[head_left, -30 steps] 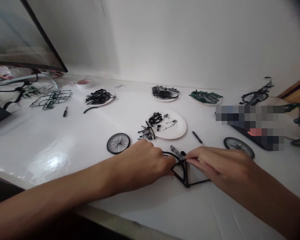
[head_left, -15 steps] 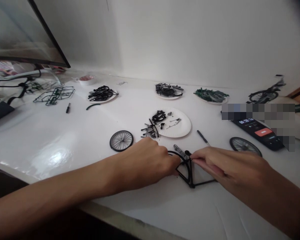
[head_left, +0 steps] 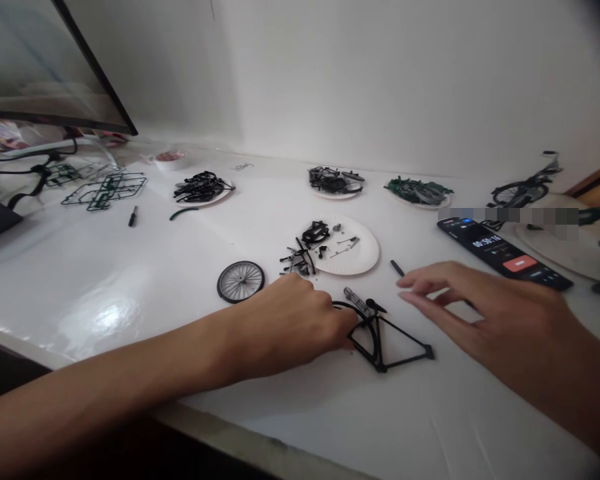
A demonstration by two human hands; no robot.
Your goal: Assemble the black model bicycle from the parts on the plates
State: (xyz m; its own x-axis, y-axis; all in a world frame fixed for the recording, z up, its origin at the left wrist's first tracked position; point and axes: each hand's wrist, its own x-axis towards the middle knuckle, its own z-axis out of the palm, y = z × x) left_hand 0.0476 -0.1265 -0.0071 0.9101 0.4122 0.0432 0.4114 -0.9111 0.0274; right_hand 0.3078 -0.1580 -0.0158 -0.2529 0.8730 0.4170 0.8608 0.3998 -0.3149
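Well, the fingers of the left hand curl over a thin black plastic toy bike frame, but it is hard to see if they grip it. The right hand is open, up off the frame. The frame lies on the shiny white bench, near a small round black toy wheel.

At the left fingers lies a black frame with a grey tube. Beyond those fingers, a white plate has a fluted rim, and a wheel shows a black tyre and grey spokes. Past the right fingers, a black phone shows a red button.
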